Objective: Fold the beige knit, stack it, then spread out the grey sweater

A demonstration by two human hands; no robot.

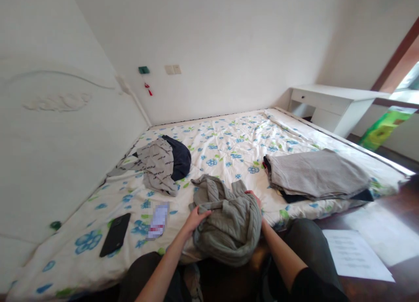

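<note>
White walls (222,36), white desk (330,102), dark wooden floor (404,193)

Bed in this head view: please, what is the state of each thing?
Cable-knit sweater, bunched between both hands
Left hand, touching sweater
Right hand, touching sweater
Grey folded garment, folded flat
Printed grey garment, crumpled
Black phone, lying flat
Paper sheet, flat on floor
</note>
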